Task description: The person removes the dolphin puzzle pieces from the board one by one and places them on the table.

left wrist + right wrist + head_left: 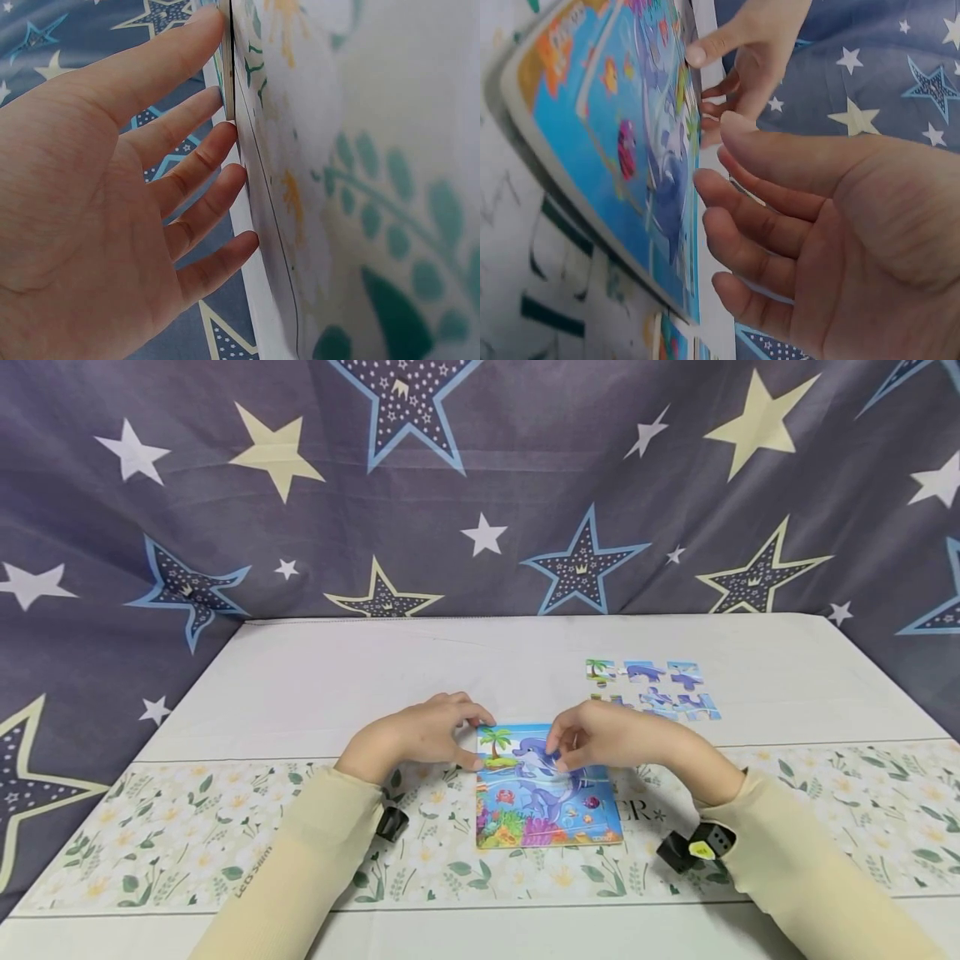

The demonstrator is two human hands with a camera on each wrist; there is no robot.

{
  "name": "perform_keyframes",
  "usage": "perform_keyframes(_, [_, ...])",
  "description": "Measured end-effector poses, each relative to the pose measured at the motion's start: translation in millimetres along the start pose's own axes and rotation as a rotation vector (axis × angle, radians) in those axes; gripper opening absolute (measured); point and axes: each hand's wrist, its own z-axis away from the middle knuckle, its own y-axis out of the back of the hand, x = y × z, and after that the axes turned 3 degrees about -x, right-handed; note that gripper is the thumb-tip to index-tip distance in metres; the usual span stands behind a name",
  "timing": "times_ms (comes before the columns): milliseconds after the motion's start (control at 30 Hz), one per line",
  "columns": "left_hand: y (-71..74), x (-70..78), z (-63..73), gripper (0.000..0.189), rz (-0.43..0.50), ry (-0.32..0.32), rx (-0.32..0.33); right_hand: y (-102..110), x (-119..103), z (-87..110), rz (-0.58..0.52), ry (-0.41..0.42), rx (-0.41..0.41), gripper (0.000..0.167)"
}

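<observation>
A square dolphin jigsaw puzzle (517, 793) in its tray lies flat on the table, showing a palm tree, dolphins, a crab and coral. My left hand (427, 731) is at its left edge. In the left wrist view the left thumb (199, 26) and index fingertip touch or nearly touch that edge, while the other fingers extend loosely. Over the upper right of the picture hovers my right hand (603, 735). From the right wrist, the right hand (817, 232) has loosely bent fingers with no piece visible between them; whether fingertips touch the puzzle cannot be told.
Several loose jigsaw pieces (684, 680) are laid out in rows behind the right hand, some hidden by it. A floral runner (247, 827) crosses the white table (337, 668). A dark star-patterned cloth (480, 468) hangs behind and beside the table.
</observation>
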Motion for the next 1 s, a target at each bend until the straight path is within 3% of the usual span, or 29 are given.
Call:
perform_keyframes(567, [-0.8,0.2,-1.1,0.056,-0.004,0.013,0.005,-19,-23,-2.4,0.046,0.025,-0.124,0.021])
perform_keyframes(1000, [-0.8,-0.3,-1.6,0.057,-0.003,0.010,0.001,-28,-33,-0.6,0.164,-0.013,-0.127,0.030])
